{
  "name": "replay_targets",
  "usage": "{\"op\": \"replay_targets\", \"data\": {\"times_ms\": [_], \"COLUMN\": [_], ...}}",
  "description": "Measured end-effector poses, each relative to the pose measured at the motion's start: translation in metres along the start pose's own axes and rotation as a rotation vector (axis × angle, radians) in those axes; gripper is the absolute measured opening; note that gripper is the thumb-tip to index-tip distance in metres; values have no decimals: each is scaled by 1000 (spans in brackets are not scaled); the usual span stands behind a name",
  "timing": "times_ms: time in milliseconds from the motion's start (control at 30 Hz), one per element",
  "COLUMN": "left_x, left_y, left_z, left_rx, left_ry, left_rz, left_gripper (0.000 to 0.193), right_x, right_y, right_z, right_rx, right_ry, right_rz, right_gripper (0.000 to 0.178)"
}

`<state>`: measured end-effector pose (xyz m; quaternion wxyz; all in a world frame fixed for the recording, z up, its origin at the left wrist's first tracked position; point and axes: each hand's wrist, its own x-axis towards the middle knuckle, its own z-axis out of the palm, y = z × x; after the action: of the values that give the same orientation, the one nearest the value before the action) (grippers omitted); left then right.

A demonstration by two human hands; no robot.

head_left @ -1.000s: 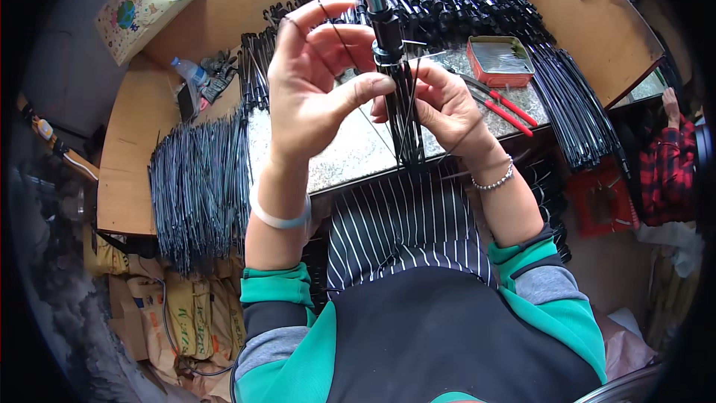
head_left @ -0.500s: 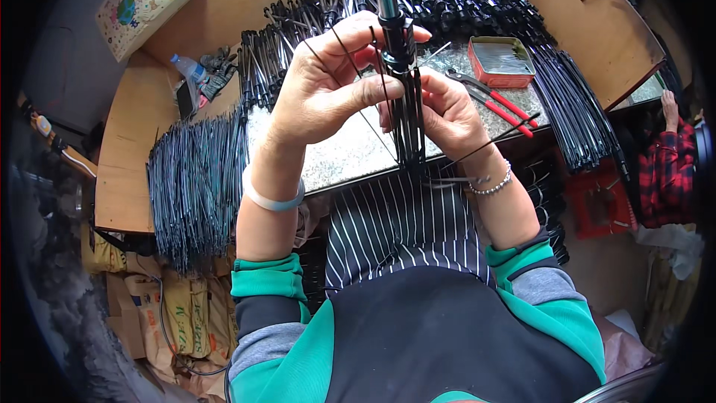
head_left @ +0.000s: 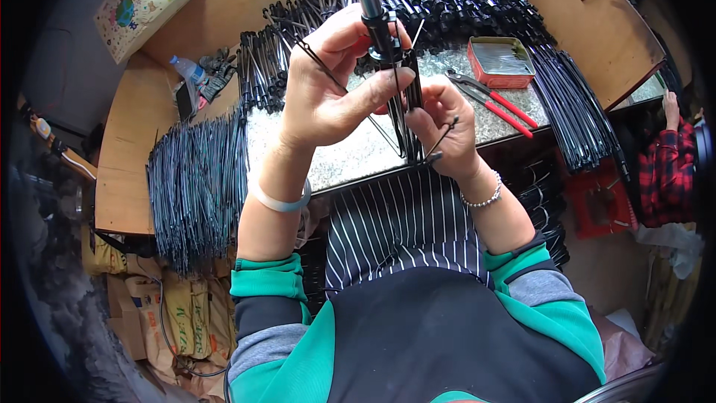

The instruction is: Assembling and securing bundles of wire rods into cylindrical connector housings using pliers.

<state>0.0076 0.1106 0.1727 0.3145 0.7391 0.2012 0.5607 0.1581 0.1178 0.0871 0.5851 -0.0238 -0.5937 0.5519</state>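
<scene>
A black and silver folding umbrella frame [head_left: 368, 4] is held up over the speckled tabletop [head_left: 298, 160], its shaft tilted to the left at the top. My left hand [head_left: 321, 101] closes round the frame below the silver tube, thumb across the front. Beside it, my right hand [head_left: 453, 130] has its fingers bent against the thin black ribs [head_left: 403, 130] hanging from the frame; exactly what the fingertips pinch is hidden. One loose rib crosses the back of my left hand, and another juts out past my right fingers.
Red-handled pliers [head_left: 503, 108] lie right of my hands, near a red tin [head_left: 501, 80] of thin pieces. Umbrella frames [head_left: 455, 0] pile up behind. Bundled black ribs lie left [head_left: 194, 186] and right [head_left: 582, 112]. A bottle [head_left: 189, 69] stands left; another person's plaid sleeve [head_left: 667, 172] shows far right.
The umbrella frame has tipped, its top shifting left and slightly lower. My right hand has come down a little, and the loose ribs have swung to new angles.
</scene>
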Motion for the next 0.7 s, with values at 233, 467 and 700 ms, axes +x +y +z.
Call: {"op": "replay_targets", "data": {"times_ms": [233, 467, 700], "left_x": [-6, -13, -17], "left_y": [4, 7, 2], "left_z": [13, 33, 44], "left_rx": [207, 178, -425], "left_ry": [78, 162, 235], "left_rz": [-40, -74, -105], "left_gripper": [31, 41, 60], "right_x": [-5, -3, -3], "right_y": [4, 3, 0], "right_z": [4, 1, 6], "right_rx": [-330, -225, -286], "right_ry": [126, 169, 266], "right_rz": [-51, -121, 4], "right_gripper": [22, 14, 14]}}
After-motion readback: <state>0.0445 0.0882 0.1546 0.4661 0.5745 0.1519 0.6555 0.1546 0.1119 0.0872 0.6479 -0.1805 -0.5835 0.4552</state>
